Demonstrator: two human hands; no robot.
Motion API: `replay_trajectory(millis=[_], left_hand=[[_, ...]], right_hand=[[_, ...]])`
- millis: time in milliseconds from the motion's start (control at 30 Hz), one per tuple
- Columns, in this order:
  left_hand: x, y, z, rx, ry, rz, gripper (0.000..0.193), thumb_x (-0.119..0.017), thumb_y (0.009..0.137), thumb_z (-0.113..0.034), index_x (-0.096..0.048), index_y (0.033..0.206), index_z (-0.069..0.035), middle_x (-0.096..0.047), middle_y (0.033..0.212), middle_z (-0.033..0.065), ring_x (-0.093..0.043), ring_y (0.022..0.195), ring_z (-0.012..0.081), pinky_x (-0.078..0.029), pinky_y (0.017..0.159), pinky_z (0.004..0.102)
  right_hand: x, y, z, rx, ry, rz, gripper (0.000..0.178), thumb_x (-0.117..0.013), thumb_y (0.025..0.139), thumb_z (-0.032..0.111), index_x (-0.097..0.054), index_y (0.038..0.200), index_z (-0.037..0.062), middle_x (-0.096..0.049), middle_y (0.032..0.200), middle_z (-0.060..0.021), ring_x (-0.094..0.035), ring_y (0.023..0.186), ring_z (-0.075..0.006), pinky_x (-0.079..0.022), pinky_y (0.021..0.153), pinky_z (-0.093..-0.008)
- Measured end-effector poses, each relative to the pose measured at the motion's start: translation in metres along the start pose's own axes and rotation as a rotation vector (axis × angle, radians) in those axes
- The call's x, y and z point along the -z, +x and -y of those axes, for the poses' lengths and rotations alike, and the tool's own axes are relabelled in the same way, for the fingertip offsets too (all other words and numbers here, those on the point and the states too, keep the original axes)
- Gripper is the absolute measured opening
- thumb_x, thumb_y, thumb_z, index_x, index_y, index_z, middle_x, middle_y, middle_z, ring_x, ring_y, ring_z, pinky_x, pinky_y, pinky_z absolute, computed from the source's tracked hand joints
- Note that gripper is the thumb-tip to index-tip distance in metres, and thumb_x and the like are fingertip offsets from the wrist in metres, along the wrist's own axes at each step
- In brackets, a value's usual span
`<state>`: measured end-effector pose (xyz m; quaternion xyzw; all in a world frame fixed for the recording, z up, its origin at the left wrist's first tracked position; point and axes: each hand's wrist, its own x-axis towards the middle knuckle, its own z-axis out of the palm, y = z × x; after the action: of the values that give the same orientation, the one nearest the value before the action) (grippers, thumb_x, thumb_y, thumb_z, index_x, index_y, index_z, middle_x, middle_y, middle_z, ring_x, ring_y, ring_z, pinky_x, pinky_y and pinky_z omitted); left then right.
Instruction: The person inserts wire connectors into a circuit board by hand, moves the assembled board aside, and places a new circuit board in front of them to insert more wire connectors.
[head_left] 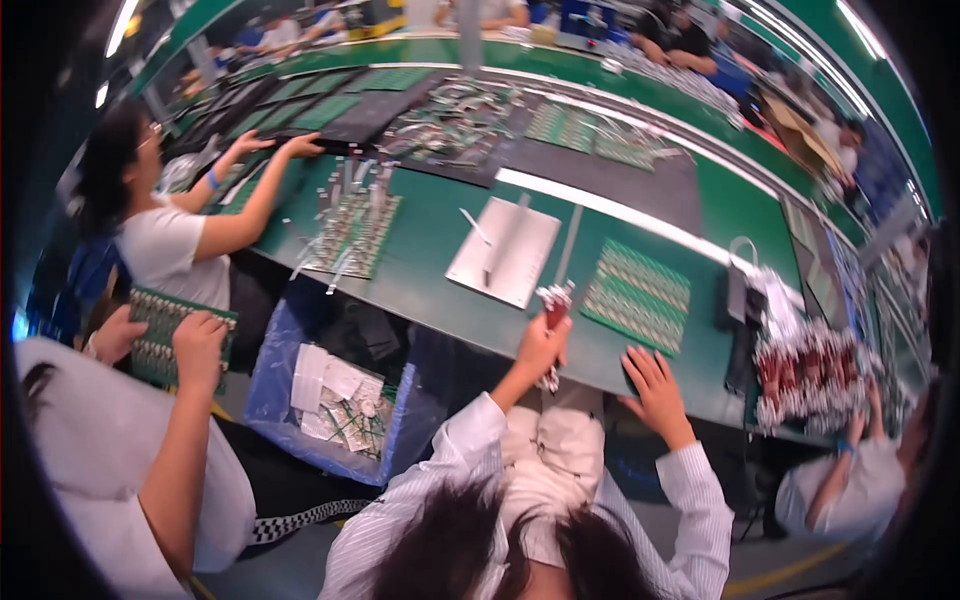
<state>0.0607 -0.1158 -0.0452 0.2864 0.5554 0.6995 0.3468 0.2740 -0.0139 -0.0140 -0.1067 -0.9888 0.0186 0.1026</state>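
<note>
From here, the left hand (540, 346) has its fingers clamped round a red-and-white lead bundle (554, 304), while the right hand (658, 392) spreads its fingers, seemingly empty, just short of a green board panel (637, 297), apparently lead-free, so work looks scarcely begun.

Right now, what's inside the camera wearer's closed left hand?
A red-and-white bundle shows above and below the left hand; the part in between is covered and can't be seen.
</note>
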Motion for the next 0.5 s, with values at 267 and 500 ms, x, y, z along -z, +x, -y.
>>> replay_trajectory(millis=[267, 500], left_hand=[[-0.019, 0.001, 0.008, -0.095, 0.104, -0.048, 0.019, -0.049, 0.084, -0.020, -0.044, 0.077, -0.003, -0.040, 0.043, 0.0003, -0.039, 0.032, 0.0084, -0.032, 0.031, 0.0223], [-0.019, 0.001, 0.011, -0.114, 0.085, -0.054, 0.017, -0.047, 0.085, -0.018, -0.043, 0.077, -0.003, -0.040, 0.044, 0.0009, -0.038, 0.032, 0.0084, -0.032, 0.030, 0.0224]], right_hand=[[-0.004, -0.012, -0.005, -0.042, -0.105, 0.016, 0.073, -0.061, 0.068, 0.034, -0.027, 0.129, 0.0114, -0.028, 0.134, -0.0055, -0.027, 0.123, -0.0215, -0.020, 0.101, -0.0378], [-0.008, -0.014, -0.007, -0.054, -0.091, -0.029, 0.071, -0.057, 0.071, 0.040, -0.027, 0.130, 0.0122, -0.028, 0.134, -0.0060, -0.028, 0.122, -0.0217, -0.021, 0.101, -0.0366]])
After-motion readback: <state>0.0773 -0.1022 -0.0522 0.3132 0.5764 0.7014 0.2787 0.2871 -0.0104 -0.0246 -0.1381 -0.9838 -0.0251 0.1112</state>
